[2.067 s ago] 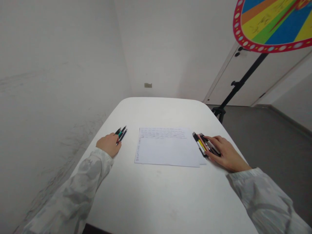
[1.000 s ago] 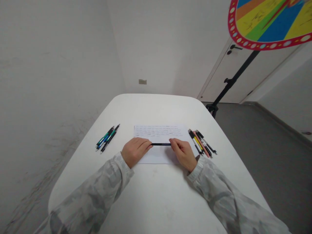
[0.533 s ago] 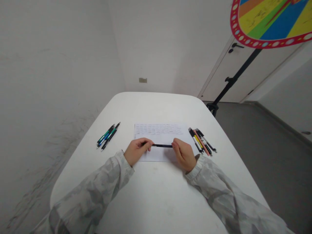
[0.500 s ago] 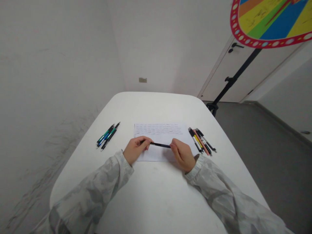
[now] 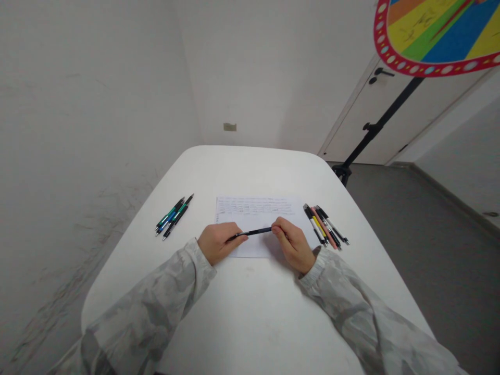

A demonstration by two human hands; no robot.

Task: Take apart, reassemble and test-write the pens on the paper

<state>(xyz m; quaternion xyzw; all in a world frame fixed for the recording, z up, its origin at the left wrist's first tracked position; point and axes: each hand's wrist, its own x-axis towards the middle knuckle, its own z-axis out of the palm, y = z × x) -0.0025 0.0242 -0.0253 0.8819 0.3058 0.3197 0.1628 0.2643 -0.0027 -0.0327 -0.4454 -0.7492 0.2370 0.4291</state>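
Observation:
A dark pen (image 5: 258,231) is held between both hands, above a white sheet of paper (image 5: 250,251) with lines of handwriting on its upper part. My left hand (image 5: 220,242) grips the pen's left end between thumb and fingers. The other end is pinched by my right hand (image 5: 294,245), whose fingers are curled in and cover the tip. The pen slopes slightly, its right end a little higher in view.
On the left of the white table (image 5: 250,312) lie several dark, green and blue pens (image 5: 174,217). Several black, white, yellow and pink pens (image 5: 325,227) lie right of the paper. Beyond the table, a colourful wheel (image 5: 437,41) stands on a black pole (image 5: 385,119).
My left hand has changed its hold: the thumb now lies along the pen, and more of the pen's left end shows. The pen's slope has reversed. My right hand keeps its grip.

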